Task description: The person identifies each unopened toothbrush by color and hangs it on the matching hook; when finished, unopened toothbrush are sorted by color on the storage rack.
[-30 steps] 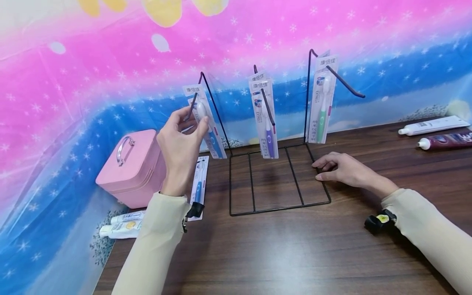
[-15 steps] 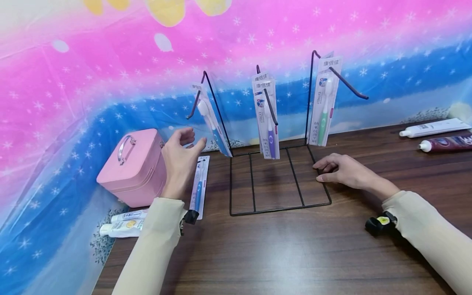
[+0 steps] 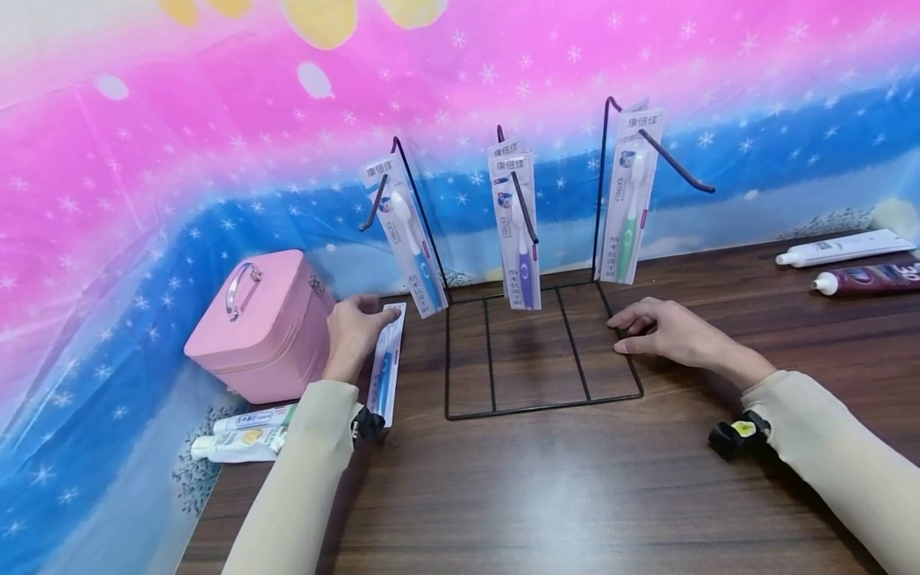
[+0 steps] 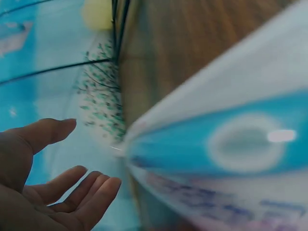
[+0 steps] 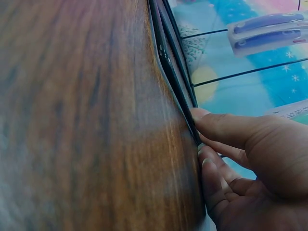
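My left hand [image 3: 352,331] is low over the table, its fingers at the top end of a packaged blue toothbrush [image 3: 385,375] lying there. In the left wrist view, the thumb and fingers of this hand [image 4: 62,183] are apart with nothing between them, and the pack's blue handle [image 4: 183,144] looms close to the camera. My right hand [image 3: 664,331] pinches the right base wire of a black wire display rack [image 3: 542,408], between thumb and fingertips in the right wrist view. From the rack's hooks hang a blue toothbrush pack [image 3: 424,275], purple toothbrush packs [image 3: 525,275] and a green one [image 3: 628,231].
A pink case [image 3: 251,319] stands left of my left hand. Toothpaste tubes lie in front of it, including a white one [image 3: 237,446]. At the right back are a white tube [image 3: 841,249] and a dark red tube [image 3: 870,279]. A patterned cloth backs the table.
My left hand has let go of the blue toothbrush pack on the left hook and dropped to the pack on the table. The hanging pack has swung and turned. My right hand stays put.
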`<act>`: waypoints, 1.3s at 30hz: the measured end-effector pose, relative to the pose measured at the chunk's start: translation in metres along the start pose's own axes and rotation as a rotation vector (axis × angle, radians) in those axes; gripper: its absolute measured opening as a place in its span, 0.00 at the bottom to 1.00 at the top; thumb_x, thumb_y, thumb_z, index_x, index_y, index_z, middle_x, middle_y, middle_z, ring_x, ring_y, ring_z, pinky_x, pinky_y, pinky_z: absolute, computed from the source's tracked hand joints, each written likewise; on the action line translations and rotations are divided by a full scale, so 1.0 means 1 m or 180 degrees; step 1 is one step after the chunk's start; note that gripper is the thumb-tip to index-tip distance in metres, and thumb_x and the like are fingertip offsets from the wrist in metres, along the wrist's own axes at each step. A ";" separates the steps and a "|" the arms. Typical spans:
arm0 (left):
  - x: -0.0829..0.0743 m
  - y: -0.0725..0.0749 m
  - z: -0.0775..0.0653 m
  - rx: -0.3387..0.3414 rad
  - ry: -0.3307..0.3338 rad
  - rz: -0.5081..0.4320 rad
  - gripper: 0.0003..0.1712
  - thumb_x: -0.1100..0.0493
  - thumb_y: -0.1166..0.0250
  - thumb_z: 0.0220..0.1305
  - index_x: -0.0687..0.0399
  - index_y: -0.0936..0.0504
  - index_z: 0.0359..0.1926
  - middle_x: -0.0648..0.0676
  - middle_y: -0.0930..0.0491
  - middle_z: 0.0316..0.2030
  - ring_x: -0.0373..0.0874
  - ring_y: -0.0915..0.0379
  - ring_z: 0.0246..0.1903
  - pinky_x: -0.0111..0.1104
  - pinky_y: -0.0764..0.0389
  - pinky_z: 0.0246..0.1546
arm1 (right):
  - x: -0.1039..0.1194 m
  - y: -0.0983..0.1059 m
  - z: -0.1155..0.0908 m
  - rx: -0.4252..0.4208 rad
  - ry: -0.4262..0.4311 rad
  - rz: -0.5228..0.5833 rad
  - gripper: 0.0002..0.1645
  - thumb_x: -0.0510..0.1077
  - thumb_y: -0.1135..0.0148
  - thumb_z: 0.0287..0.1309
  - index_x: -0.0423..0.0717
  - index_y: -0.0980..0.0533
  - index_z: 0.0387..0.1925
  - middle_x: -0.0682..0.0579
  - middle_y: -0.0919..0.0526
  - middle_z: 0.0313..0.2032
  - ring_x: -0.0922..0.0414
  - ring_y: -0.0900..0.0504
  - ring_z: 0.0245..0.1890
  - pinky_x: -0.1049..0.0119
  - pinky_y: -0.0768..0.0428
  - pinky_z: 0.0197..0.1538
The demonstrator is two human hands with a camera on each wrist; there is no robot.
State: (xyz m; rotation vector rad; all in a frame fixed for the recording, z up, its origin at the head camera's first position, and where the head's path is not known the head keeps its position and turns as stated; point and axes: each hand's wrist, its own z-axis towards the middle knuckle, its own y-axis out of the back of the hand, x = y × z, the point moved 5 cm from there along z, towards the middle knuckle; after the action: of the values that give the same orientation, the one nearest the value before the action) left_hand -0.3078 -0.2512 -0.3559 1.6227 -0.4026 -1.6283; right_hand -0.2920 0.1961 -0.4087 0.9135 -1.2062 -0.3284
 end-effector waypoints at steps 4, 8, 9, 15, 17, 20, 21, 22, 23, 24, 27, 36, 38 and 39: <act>0.017 -0.004 0.002 0.0215 0.0313 -0.0105 0.27 0.52 0.29 0.57 0.62 0.20 0.54 0.61 0.23 0.52 0.54 0.30 0.51 0.46 0.29 0.55 | 0.001 -0.002 0.002 0.0027 0.0004 0.0020 0.24 0.53 0.31 0.57 0.49 0.20 0.53 0.49 0.22 0.48 0.53 0.22 0.44 0.57 0.27 0.43; 0.024 -0.006 0.004 0.0331 0.0457 -0.0081 0.26 0.53 0.29 0.56 0.63 0.20 0.53 0.62 0.25 0.54 0.55 0.31 0.52 0.48 0.29 0.55 | 0.002 -0.001 0.003 0.0040 0.0002 0.0025 0.24 0.53 0.31 0.57 0.49 0.20 0.53 0.49 0.22 0.48 0.53 0.22 0.44 0.57 0.27 0.43; 0.024 -0.006 0.005 0.0340 0.0478 -0.0053 0.26 0.53 0.28 0.56 0.63 0.19 0.53 0.62 0.25 0.53 0.55 0.31 0.52 0.48 0.30 0.55 | 0.003 0.000 0.002 0.0036 0.0001 0.0024 0.24 0.53 0.31 0.57 0.49 0.20 0.53 0.49 0.22 0.48 0.53 0.22 0.44 0.57 0.27 0.42; 0.022 -0.008 0.011 0.0326 0.0466 0.0240 0.25 0.52 0.27 0.54 0.63 0.17 0.49 0.63 0.22 0.51 0.55 0.29 0.50 0.46 0.27 0.52 | 0.003 0.004 0.002 0.0029 -0.0012 0.0022 0.25 0.53 0.31 0.58 0.47 0.21 0.54 0.49 0.22 0.45 0.53 0.23 0.43 0.57 0.26 0.42; 0.022 -0.008 0.011 0.0331 0.0473 0.0312 0.25 0.51 0.28 0.54 0.64 0.17 0.49 0.63 0.22 0.51 0.55 0.29 0.50 0.46 0.27 0.51 | 0.002 0.004 0.002 0.0034 -0.0022 0.0007 0.25 0.52 0.31 0.58 0.48 0.21 0.54 0.49 0.22 0.45 0.53 0.23 0.43 0.58 0.26 0.42; 0.023 -0.009 0.012 0.0335 0.0468 0.0364 0.25 0.51 0.28 0.54 0.63 0.16 0.48 0.63 0.22 0.50 0.55 0.29 0.49 0.45 0.27 0.51 | 0.001 0.003 0.002 0.0035 -0.0039 -0.0008 0.24 0.52 0.31 0.58 0.48 0.21 0.54 0.50 0.22 0.45 0.54 0.23 0.43 0.58 0.27 0.42; 0.024 -0.010 0.012 0.0339 0.0465 0.0362 0.24 0.51 0.28 0.54 0.63 0.16 0.47 0.63 0.22 0.50 0.55 0.29 0.49 0.45 0.27 0.51 | 0.001 0.003 0.002 0.0037 -0.0055 -0.0007 0.24 0.52 0.31 0.58 0.49 0.21 0.54 0.50 0.22 0.45 0.54 0.23 0.43 0.58 0.27 0.42; 0.025 -0.010 0.013 0.0349 0.0467 0.0351 0.24 0.51 0.28 0.54 0.63 0.16 0.47 0.63 0.22 0.50 0.55 0.29 0.49 0.45 0.27 0.51 | 0.001 0.002 0.002 0.0034 -0.0058 -0.0007 0.24 0.53 0.31 0.58 0.49 0.21 0.54 0.50 0.22 0.45 0.54 0.23 0.43 0.58 0.27 0.42; 0.026 -0.010 0.012 0.0361 0.0465 0.0336 0.24 0.51 0.28 0.54 0.63 0.16 0.47 0.63 0.22 0.50 0.55 0.29 0.49 0.46 0.27 0.51 | 0.001 0.002 0.001 0.0031 -0.0056 0.0000 0.24 0.53 0.31 0.57 0.49 0.21 0.54 0.50 0.22 0.45 0.54 0.23 0.43 0.58 0.27 0.42; 0.026 -0.011 0.012 0.0376 0.0477 0.0308 0.24 0.51 0.28 0.54 0.63 0.16 0.47 0.63 0.23 0.50 0.55 0.30 0.49 0.46 0.28 0.51 | 0.001 0.002 0.001 0.0030 -0.0052 0.0004 0.24 0.53 0.31 0.57 0.48 0.21 0.54 0.50 0.22 0.45 0.54 0.23 0.43 0.57 0.27 0.42; 0.029 -0.012 0.011 0.0416 0.0534 0.0211 0.24 0.51 0.28 0.54 0.63 0.17 0.47 0.63 0.24 0.51 0.55 0.31 0.50 0.46 0.28 0.52 | 0.001 0.001 0.000 0.0019 -0.0034 0.0021 0.24 0.53 0.31 0.57 0.48 0.21 0.54 0.49 0.22 0.45 0.53 0.23 0.43 0.58 0.27 0.42; 0.031 -0.011 0.011 0.0445 0.0533 -0.0123 0.23 0.52 0.28 0.55 0.61 0.16 0.49 0.60 0.23 0.52 0.51 0.30 0.48 0.44 0.28 0.52 | -0.003 0.001 -0.001 0.0070 -0.0105 -0.0030 0.24 0.53 0.31 0.58 0.49 0.21 0.54 0.50 0.22 0.46 0.53 0.23 0.45 0.56 0.27 0.44; 0.031 -0.009 0.009 0.0418 0.0556 -0.0268 0.23 0.52 0.28 0.55 0.61 0.16 0.48 0.59 0.22 0.51 0.50 0.30 0.46 0.42 0.28 0.50 | -0.002 0.001 0.000 0.0069 -0.0092 -0.0040 0.24 0.53 0.31 0.57 0.50 0.21 0.54 0.50 0.22 0.46 0.53 0.23 0.45 0.56 0.27 0.43; 0.031 -0.007 0.007 0.0406 0.0563 -0.0340 0.23 0.52 0.28 0.55 0.61 0.16 0.49 0.59 0.22 0.50 0.49 0.30 0.45 0.41 0.27 0.48 | -0.003 0.000 0.002 0.0076 -0.0083 -0.0044 0.24 0.54 0.31 0.57 0.50 0.21 0.54 0.50 0.22 0.46 0.53 0.23 0.45 0.56 0.27 0.43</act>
State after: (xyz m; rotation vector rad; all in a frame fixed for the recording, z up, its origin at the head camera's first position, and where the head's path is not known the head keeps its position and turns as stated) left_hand -0.3130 -0.2712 -0.3817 1.8960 -0.3389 -1.5473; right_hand -0.2945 0.1975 -0.4100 0.9409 -1.2306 -0.3386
